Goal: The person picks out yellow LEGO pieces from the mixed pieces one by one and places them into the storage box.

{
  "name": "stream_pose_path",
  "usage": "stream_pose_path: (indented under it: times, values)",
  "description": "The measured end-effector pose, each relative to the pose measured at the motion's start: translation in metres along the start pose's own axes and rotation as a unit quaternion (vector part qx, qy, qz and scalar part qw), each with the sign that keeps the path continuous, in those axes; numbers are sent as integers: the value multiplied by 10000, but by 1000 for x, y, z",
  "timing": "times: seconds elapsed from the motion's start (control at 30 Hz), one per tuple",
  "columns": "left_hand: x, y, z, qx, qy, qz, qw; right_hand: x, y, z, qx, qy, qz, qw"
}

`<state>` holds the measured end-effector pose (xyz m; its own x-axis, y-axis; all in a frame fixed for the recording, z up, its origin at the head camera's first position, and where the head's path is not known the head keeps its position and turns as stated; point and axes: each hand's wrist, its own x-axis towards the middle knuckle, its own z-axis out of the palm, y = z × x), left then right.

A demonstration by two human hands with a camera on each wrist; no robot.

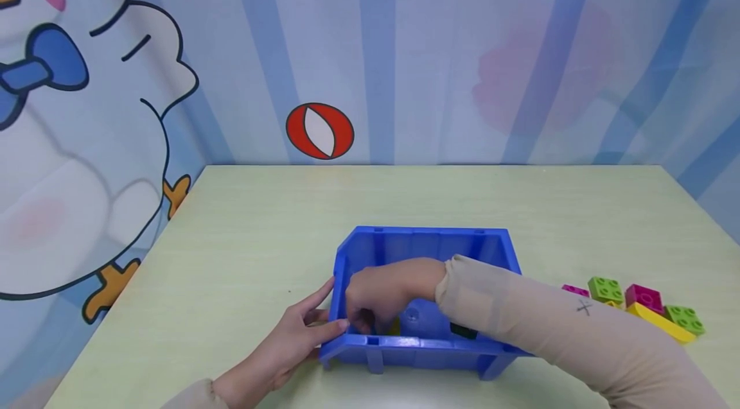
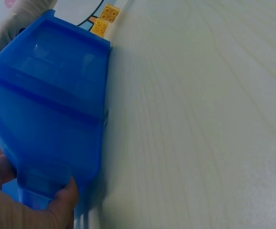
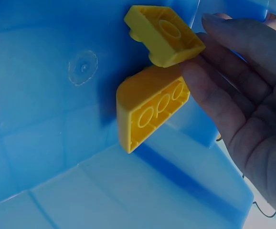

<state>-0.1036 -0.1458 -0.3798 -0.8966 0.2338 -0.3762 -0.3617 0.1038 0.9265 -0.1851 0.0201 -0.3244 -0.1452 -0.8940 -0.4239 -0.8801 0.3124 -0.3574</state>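
A blue plastic bin (image 1: pixel 428 357) stands near the front of the table. My left hand (image 1: pixel 295 338) grips its left end, with the thumb over the front corner of the rim; in the left wrist view, fingertips (image 2: pixel 64 200) curl at the bin's edge. My right hand (image 1: pixel 381 296) reaches down inside the bin at its left side. There, in the right wrist view, thumb and fingers pinch one end of a small yellow toy brick (image 3: pixel 164 36), tilted with its hollow underside showing. Right below it is a longer yellow brick (image 3: pixel 150 102) with one rounded end.
Right of the bin lie several loose bricks: a green brick (image 1: pixel 606 289), a magenta brick (image 1: pixel 644 298), a long yellow brick (image 1: pixel 661 322) and another green brick (image 1: pixel 685 319). My right sleeve passes over the bin's right rim. A dark piece (image 1: pixel 462 330) shows inside the bin. A printed curtain hangs behind the table.
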Motion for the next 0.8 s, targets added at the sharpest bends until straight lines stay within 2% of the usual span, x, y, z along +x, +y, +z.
stream_pose_path:
  times: [0.4, 0.8]
  values:
    - [0, 0, 0, 121, 90, -59, 9999, -7, 2, -5, -39, 249, 57, 9997]
    - [1, 0, 2, 261, 237, -183, 9992, -14, 5, -8, -11, 321, 136, 9994]
